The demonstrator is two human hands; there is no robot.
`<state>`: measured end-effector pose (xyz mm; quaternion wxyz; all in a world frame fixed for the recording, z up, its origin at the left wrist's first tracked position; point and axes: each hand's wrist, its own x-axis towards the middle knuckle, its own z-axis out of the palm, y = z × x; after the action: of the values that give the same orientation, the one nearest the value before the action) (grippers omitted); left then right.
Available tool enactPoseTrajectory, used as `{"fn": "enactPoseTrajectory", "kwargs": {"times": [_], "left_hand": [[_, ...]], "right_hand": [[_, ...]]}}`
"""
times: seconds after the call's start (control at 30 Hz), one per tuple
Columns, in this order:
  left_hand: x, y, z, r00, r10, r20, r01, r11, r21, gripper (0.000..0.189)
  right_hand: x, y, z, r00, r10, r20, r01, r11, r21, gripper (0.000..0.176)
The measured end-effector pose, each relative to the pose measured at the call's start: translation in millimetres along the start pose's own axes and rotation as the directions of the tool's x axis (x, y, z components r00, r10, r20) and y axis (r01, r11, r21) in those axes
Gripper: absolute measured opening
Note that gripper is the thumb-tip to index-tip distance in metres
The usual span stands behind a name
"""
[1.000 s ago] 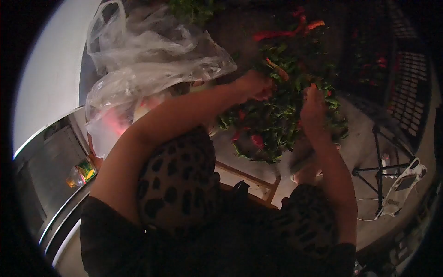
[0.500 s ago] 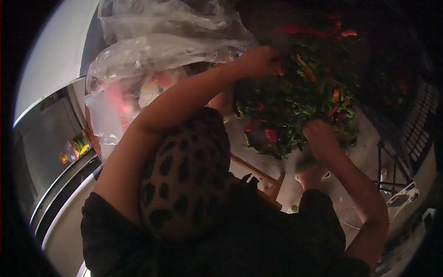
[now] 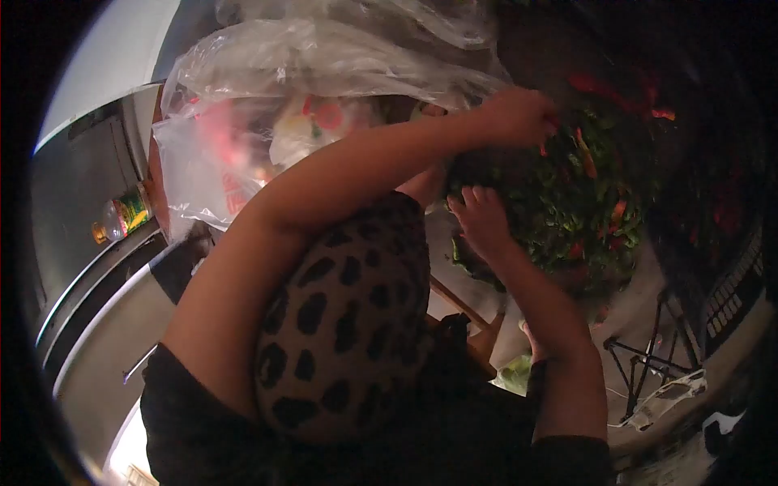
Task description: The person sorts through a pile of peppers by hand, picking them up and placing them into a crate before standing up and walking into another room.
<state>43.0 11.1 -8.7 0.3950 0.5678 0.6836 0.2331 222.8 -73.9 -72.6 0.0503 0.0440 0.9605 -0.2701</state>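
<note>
A heap of green and red peppers (image 3: 600, 186) lies in dim light in front of me. My left hand (image 3: 519, 117) is closed over the heap's left side, with a small red tip showing at its fingers, seemingly a red pepper. Lower down, my right hand (image 3: 480, 212) rests at the heap's near left edge. Its fingers are slightly spread and nothing shows in them. The surface under the heap is mostly hidden.
Clear plastic bags (image 3: 324, 65) with red and white items inside spread to the upper left. A bottle with a yellow-green label (image 3: 128, 212) lies at far left. At right stand a dark crate (image 3: 733, 296) and a black metal frame (image 3: 652, 360). Leopard-print fabric (image 3: 340, 324) is below my left arm.
My right hand has moved left along the near side of the heap, and its fingers have spread. The whole view has shifted, with my left hand still closed near the heap's left side.
</note>
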Motion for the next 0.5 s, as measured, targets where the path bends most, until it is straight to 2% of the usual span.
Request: {"fn": "enactPoseTrajectory", "kwargs": {"times": [0.03, 0.13, 0.23, 0.33, 0.43, 0.5], "left_hand": [[-1.0, 0.0, -0.2, 1.0, 0.007, -0.009, -0.007, 1.0, -0.003, 0.023], [-3.8, -2.6, 0.0, 1.0, 0.015, 0.004, -0.015, 1.0, -0.021, 0.023], [-4.0, -2.8, 0.7, 1.0, -0.005, -0.022, 0.003, 0.998, -0.056, 0.022], [-4.8, 2.6, -1.4, 0.999, 0.004, -0.033, -0.007, 0.997, -0.079, 0.023], [4.1, -5.0, 7.3, 0.999, 0.026, -0.041, -0.031, 0.992, -0.122, 0.024], [8.0, -8.3, 10.5, 0.999, -0.011, -0.03, 0.005, 0.979, -0.204, 0.023]], "right_hand": [[2.2, -0.1, 0.5, 0.998, 0.03, 0.055, -0.029, 1.0, -0.012, 0.042], [5.3, -1.0, -0.3, 0.997, -0.024, 0.079, 0.031, 0.995, -0.09, 0.042], [3.3, 14.1, -15.2, 0.98, -0.178, -0.086, 0.16, 0.97, -0.185, 0.025], [2.0, 20.8, -36.7, 0.994, -0.091, -0.061, 0.081, 0.985, -0.151, 0.032], [-6.3, 30.4, -49.6, 0.958, 0.221, -0.181, -0.22, 0.975, 0.029, 0.032], [-19.1, 55.6, -62.5, 0.869, 0.474, -0.143, -0.376, 0.82, 0.431, 0.028]]}}
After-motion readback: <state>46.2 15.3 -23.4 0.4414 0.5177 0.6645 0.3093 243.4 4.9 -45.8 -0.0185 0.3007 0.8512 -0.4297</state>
